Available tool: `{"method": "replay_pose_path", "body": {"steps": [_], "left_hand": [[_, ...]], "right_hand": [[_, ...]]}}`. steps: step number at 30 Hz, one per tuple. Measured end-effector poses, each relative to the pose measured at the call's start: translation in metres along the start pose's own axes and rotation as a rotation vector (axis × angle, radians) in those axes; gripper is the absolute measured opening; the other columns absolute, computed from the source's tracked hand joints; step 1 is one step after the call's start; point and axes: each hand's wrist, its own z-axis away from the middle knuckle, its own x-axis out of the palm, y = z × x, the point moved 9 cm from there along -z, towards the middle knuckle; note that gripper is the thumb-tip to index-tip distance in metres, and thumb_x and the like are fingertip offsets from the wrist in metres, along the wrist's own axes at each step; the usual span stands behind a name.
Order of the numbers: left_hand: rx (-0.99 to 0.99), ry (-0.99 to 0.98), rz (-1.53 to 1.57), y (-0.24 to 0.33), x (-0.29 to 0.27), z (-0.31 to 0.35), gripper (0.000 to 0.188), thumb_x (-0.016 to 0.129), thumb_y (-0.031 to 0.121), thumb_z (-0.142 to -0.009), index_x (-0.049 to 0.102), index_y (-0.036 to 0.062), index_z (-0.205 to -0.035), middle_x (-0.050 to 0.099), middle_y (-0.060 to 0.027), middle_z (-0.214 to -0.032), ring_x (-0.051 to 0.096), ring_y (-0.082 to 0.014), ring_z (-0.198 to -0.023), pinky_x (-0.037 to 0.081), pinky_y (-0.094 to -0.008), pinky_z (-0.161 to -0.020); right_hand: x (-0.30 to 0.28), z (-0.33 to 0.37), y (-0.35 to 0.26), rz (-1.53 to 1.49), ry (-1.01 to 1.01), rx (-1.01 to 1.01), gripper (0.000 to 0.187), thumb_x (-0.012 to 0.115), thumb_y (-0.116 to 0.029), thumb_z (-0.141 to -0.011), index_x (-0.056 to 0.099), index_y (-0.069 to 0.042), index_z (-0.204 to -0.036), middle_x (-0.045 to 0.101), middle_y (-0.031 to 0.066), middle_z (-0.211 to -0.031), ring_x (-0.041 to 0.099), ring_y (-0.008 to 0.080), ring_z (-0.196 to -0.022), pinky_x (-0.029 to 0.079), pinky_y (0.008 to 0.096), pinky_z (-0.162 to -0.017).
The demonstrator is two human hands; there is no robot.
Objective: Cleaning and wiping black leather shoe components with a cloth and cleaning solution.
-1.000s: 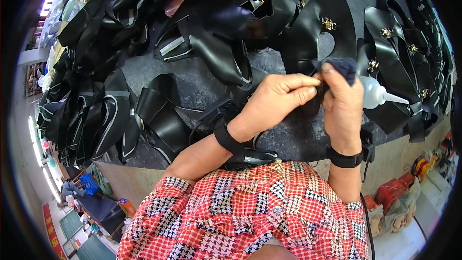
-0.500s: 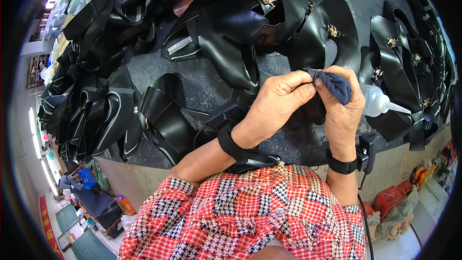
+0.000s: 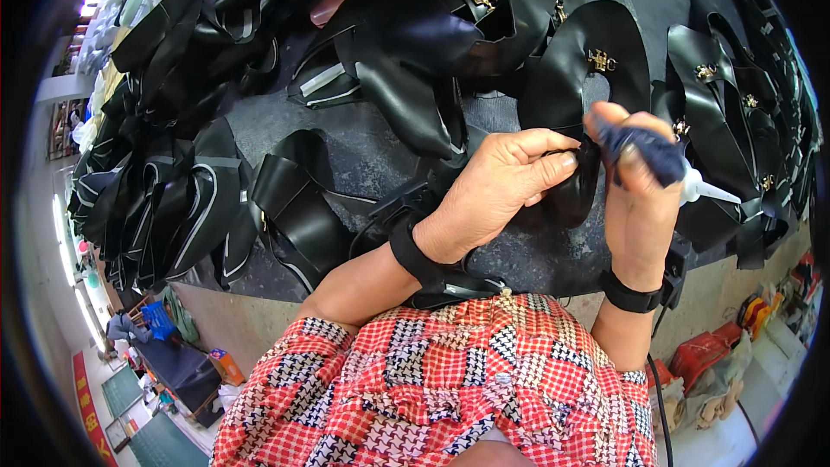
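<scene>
My left hand pinches the edge of a black leather piece between thumb and fingertips. The piece looks like part of a shoe upper, and some of it hangs below my fingers. A bunched dark blue cloth is gripped in my right hand, a little blurred, just right of the held edge. Directly beyond my hands lies a curved black upper with a gold metal ornament; whether it joins the held piece I cannot tell. Partly behind my right hand, a squeeze bottle shows its pointed white nozzle.
Black uppers are heaped on the left of the dark grey table. Others cover the far middle, and a row with gold ornaments lines the right. A small black device with a cable sits by the near right edge.
My right hand, with the cloth, has moved right and away from my left fingertips. The left hand has barely shifted and keeps its pinch. More of the black leather edge now shows.
</scene>
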Motion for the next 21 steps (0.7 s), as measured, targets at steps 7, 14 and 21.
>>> {"method": "replay_pose_path", "body": {"steps": [7,14,21], "left_hand": [[0.078,-0.033,0.078,0.002,0.003,0.004,0.015,0.055,0.011,-0.086,0.061,0.0027,-0.097,0.053,0.0059,-0.078,0.039,0.0015,-0.061,0.031,-0.0128,-0.052],[0.158,-0.024,-0.316,-0.007,0.012,0.005,0.018,0.054,0.008,-0.087,0.058,-0.002,-0.101,0.054,0.0053,-0.078,0.045,-0.0014,-0.07,0.038,-0.0185,-0.059],[-0.046,0.0,0.061,-0.004,-0.008,0.002,0.016,0.055,0.012,-0.086,0.059,0.003,-0.1,0.054,0.0056,-0.075,0.042,0.0017,-0.06,0.032,-0.0134,-0.049]], "right_hand": [[0.012,0.003,0.016,0.259,-0.086,0.05,0.019,0.065,0.0,-0.075,0.056,-0.001,-0.091,0.062,0.0063,-0.09,0.058,0.0126,-0.085,0.045,0.0227,-0.077],[-0.002,0.002,0.028,0.268,0.136,0.087,0.014,0.063,-0.004,-0.078,0.056,-0.002,-0.09,0.058,0.0022,-0.078,0.054,0.008,-0.069,0.045,0.0206,-0.064],[-0.021,0.001,0.013,-0.146,0.191,0.033,0.021,0.06,-0.009,-0.08,0.052,0.0,-0.097,0.059,0.0105,-0.092,0.059,0.0177,-0.082,0.046,0.0288,-0.078]]}}
